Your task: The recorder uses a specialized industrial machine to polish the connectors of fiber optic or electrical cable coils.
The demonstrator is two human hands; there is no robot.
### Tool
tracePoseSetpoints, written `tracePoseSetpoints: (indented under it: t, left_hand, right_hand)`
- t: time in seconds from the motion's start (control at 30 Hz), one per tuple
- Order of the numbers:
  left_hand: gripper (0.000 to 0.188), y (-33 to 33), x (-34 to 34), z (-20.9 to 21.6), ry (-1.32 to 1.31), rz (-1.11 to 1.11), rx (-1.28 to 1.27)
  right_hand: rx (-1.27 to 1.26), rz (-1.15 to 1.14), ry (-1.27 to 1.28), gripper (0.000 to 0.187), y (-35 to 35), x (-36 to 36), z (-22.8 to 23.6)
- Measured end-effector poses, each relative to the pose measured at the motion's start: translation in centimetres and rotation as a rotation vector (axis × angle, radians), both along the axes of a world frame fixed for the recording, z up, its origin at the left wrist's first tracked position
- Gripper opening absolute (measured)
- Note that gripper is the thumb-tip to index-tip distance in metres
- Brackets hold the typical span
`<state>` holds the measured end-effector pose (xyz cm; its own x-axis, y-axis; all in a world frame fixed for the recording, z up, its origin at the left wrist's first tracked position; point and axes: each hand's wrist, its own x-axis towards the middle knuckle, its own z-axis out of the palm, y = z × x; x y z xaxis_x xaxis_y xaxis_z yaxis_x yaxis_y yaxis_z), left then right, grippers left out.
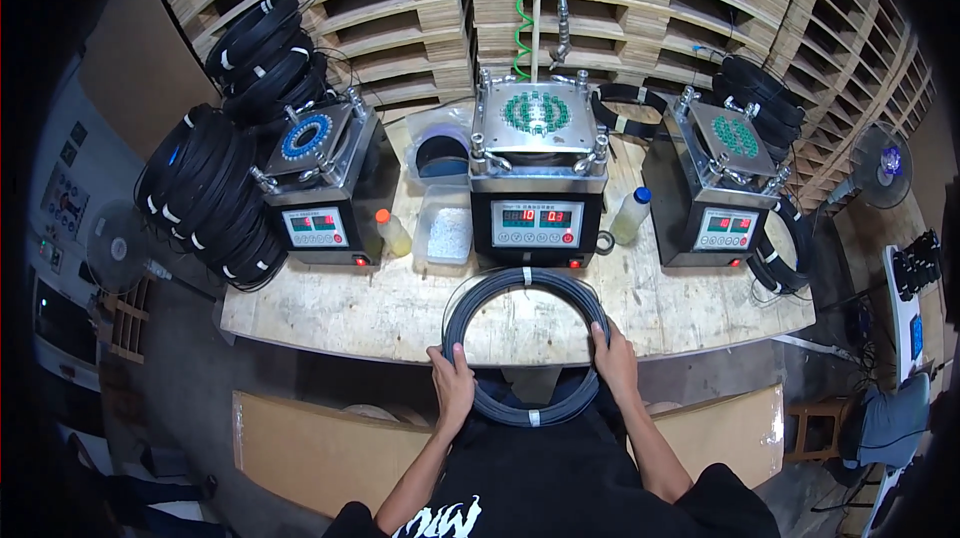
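I hold a coil of thin black cable (565,410) between both hands at the front edge of the wooden table (330,313). Its far part rests over the tabletop, and its near part hangs over my lap. White ties wrap it at the top and bottom, and a loose strand bows out at its upper left. My left hand (455,385) grips the left side, thumb on top. On the right side, my right hand (617,363) is closed round it the same way. Just beyond the coil stands the middle machine (538,208), its display lit and its top plate carrying a ring of green pieces.
A left machine (315,228) with a blue ring and a right machine (718,223) flank it. A tub of white granules (448,235), an orange-capped bottle (393,234) and a blue-capped bottle (631,216) stand between. Cable coils (205,203) pile at left; cardboard (320,448) lies below.
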<state>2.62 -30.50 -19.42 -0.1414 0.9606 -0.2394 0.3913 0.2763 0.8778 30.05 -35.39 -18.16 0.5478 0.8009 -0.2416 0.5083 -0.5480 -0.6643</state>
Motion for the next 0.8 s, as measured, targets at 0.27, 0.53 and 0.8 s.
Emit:
tracePoseSetpoints:
  t: [0.27,0.53,0.8]
  left_hand:
    - [0.042,0.6,-2.0,1.4,0.617,-0.248,0.277]
    - [0.065,6.3,-6.6,4.6,0.739,-0.508,0.002]
    - [0.044,23.6,-1.2,15.2,0.045,-0.535,0.479]
  right_hand:
    - [-0.042,0.145,-0.225,0.05,-0.2,1.2,1.6]
    - [0.083,0.126,-0.129,0.056,1.2,6.6,0.0]
    - [0.598,0.28,-0.058,0.028,15.6,12.2,12.4]
